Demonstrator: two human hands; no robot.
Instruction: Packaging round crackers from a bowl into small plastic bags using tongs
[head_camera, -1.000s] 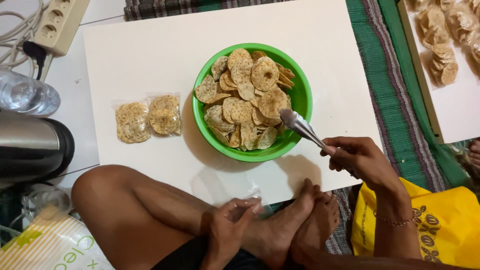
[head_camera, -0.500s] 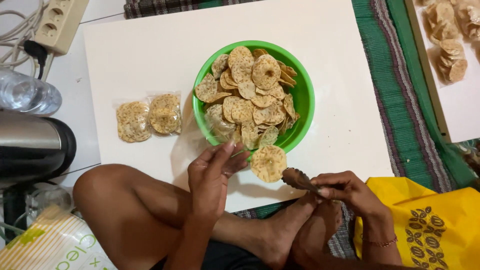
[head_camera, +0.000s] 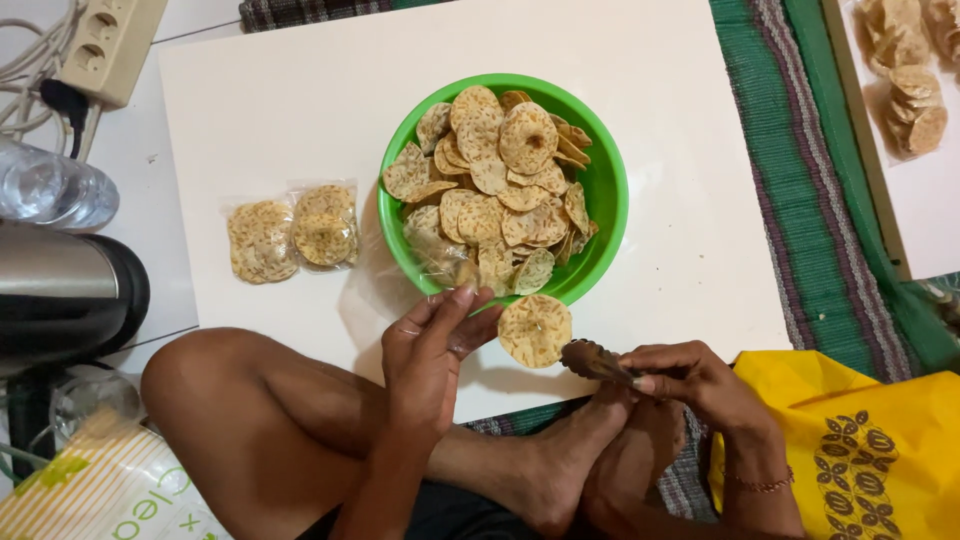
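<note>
On the white board (head_camera: 300, 110) in front of the seated person stands a green bowl (head_camera: 606, 190) full of round speckled crackers (head_camera: 500, 190). Just below the bowl, the right hand (head_camera: 700, 385) is closed around the handle of metal tongs (head_camera: 592, 360), and the tongs pinch one round cracker (head_camera: 535, 330) at its right edge. The tongs lie almost flat, with their long line running from the hand on the right toward the left, tips pointing left and a little up. The cracker is held with its flat face turned up toward the camera, above the board and just beside the bowl's near rim. The left hand (head_camera: 430, 350) is raised next to it, fingers partly curled around what looks like a clear thin plastic bag (head_camera: 440, 255) that leans on the bowl. It looks like the step of bringing a cracker to the bag mouth; the next move would need the bag held open and the cracker slid in edge first. Two filled packets (head_camera: 292, 235) lie side by side to the left of the bowl.
</note>
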